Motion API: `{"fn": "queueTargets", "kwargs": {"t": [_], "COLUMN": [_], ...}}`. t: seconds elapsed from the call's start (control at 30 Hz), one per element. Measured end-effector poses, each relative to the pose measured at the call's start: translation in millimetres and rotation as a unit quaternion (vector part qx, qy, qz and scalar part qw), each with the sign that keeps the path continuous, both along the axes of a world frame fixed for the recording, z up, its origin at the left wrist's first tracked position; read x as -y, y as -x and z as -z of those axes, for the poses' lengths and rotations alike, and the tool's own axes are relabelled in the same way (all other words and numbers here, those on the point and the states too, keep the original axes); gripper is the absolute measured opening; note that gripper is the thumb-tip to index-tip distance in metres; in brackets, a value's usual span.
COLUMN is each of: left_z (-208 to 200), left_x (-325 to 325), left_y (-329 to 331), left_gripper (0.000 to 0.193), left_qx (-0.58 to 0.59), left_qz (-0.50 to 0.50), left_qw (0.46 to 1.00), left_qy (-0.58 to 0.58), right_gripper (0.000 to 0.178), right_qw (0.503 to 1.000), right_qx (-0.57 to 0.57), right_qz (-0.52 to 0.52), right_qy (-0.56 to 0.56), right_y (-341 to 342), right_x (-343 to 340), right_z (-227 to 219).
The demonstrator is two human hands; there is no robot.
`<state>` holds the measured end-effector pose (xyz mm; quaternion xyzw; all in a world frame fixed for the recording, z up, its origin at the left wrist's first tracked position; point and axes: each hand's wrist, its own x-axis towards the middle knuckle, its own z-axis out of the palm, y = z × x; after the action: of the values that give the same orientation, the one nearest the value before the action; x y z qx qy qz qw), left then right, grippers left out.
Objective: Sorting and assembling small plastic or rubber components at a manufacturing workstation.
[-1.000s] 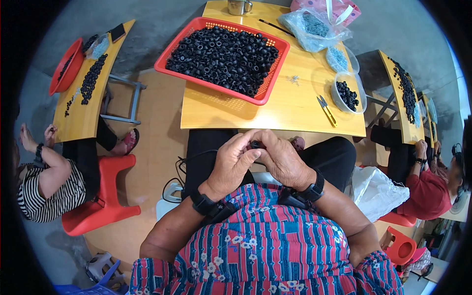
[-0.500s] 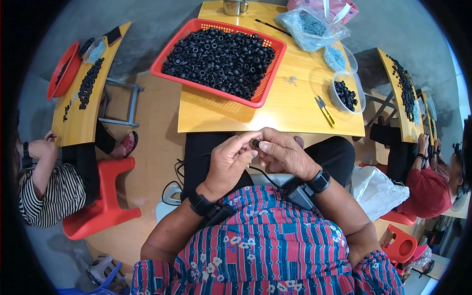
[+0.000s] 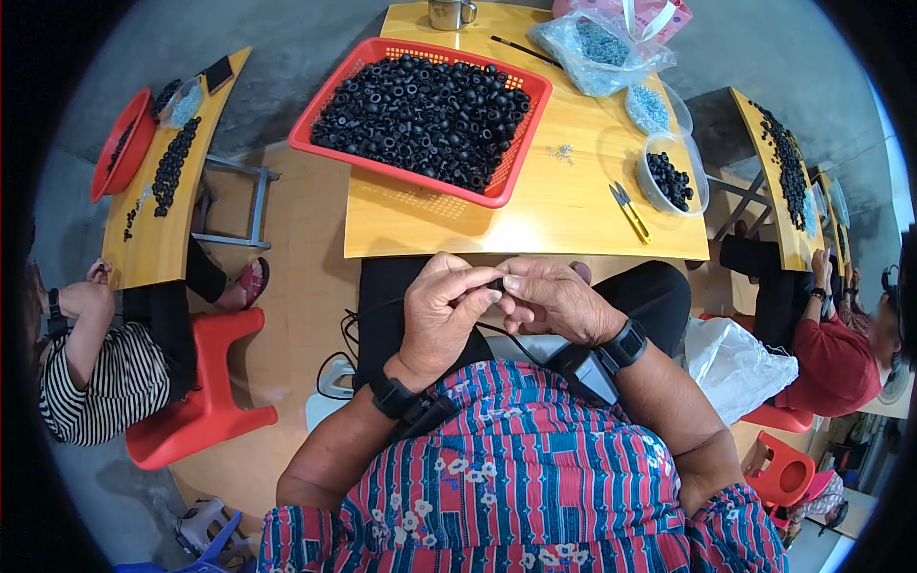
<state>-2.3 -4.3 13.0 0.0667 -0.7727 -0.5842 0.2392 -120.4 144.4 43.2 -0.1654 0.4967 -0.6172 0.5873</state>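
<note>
A small black ring-like part (image 3: 496,284) is pinched between the fingertips of both hands, just off the near edge of the table. My left hand (image 3: 445,310) grips it with bent fingers, its thumb against the part. My right hand (image 3: 564,304) holds the other side between thumb and forefinger. Most of the part is hidden by fingers. Beyond my hands, a red slotted basket (image 3: 411,175) full of black ring-shaped pieces (image 3: 420,119) stands on the yellow table (image 3: 411,239). To its right, a clear tub (image 3: 704,181) contains more black pieces.
Yellow-handled thread snips (image 3: 630,214) lie near the tub, by a few tiny clear bits (image 3: 561,153). Farther back are a tub of blue bits (image 3: 648,109), a plastic bag (image 3: 602,53) and a metal mug (image 3: 451,13). Co-workers sit at tables on both sides.
My left fingers have shifted around the black part, and it now shows less. Both hands stay close together; the view has moved slightly.
</note>
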Motion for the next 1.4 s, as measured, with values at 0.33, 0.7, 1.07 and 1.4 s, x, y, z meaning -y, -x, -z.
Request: {"fn": "queueTargets", "kwargs": {"t": [0.33,0.7,1.07,1.4], "left_z": [5.4,-8.6,-11.4,-5.9], "left_x": [3.6,-2.6,-3.9,1.2], "left_y": [-7.0,-5.5,-8.4,-4.8], "left_gripper": [0.053,0.049,0.047,0.048], "left_qx": [0.084,0.081,0.096,0.072], "left_qz": [0.117,0.137,0.123,0.116], "left_qw": [0.969,0.976,0.962,0.954], "left_qy": [-0.202,-0.151,-0.222,-0.266], "right_gripper": [0.02,0.021,0.02,0.037], "right_qw": [0.994,0.906,0.943,0.98], "right_qx": [-0.107,-0.423,-0.328,0.133], "right_qz": [0.002,0.021,0.053,0.068], "right_qy": [-0.017,-0.003,0.021,0.135], "right_y": [-7.0,-20.0,-23.8,5.7], "right_x": [1.2,7.4,9.1,-9.4], "right_z": [-3.2,-14.5,-6.5,-6.6]}}
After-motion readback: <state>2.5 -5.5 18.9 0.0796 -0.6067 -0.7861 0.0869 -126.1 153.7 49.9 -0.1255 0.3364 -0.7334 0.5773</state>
